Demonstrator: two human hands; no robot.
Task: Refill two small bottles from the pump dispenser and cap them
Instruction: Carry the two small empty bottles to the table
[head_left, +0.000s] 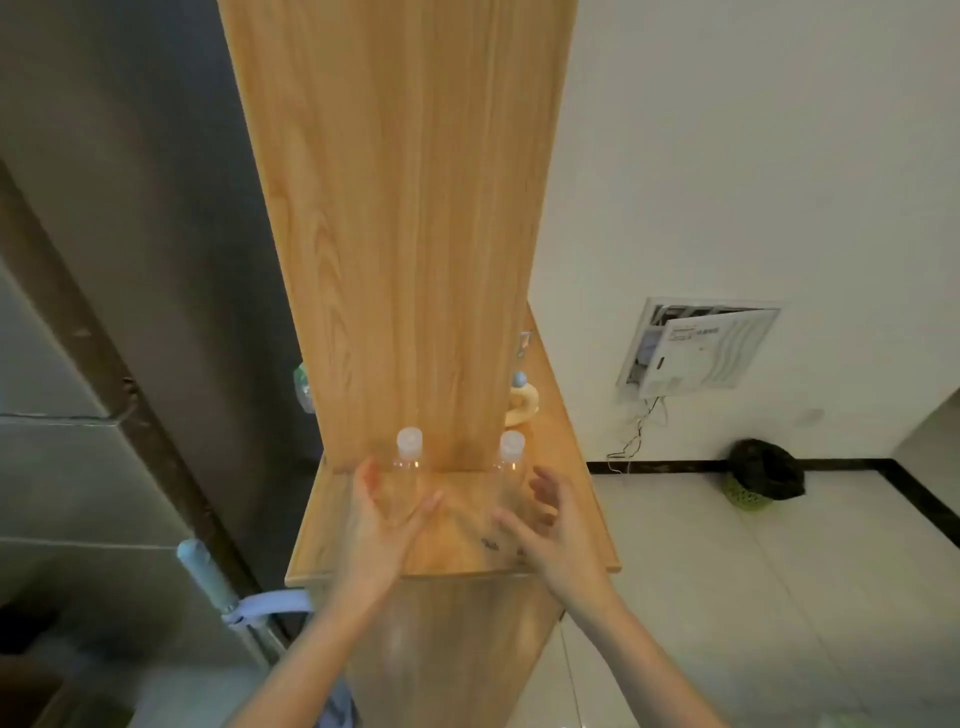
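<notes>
We reach open, empty hands (457, 525) toward two capped, seemingly unfilled bottles (408, 467) at the surface's (332, 535) back edge; refilling remains

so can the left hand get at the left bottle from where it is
Probably yes. The left hand is open right by the left bottle on the wooden shelf, with nothing between them; the right bottle stands clear.

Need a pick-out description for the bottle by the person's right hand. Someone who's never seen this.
Find the tall wooden panel rising from the wooden shelf. Two small clear bottles with pale caps stand at its foot. The right bottle is at the panel's right edge, just beyond the open right hand, with a yellow object behind it; the left bottle stands by the left hand.
</notes>
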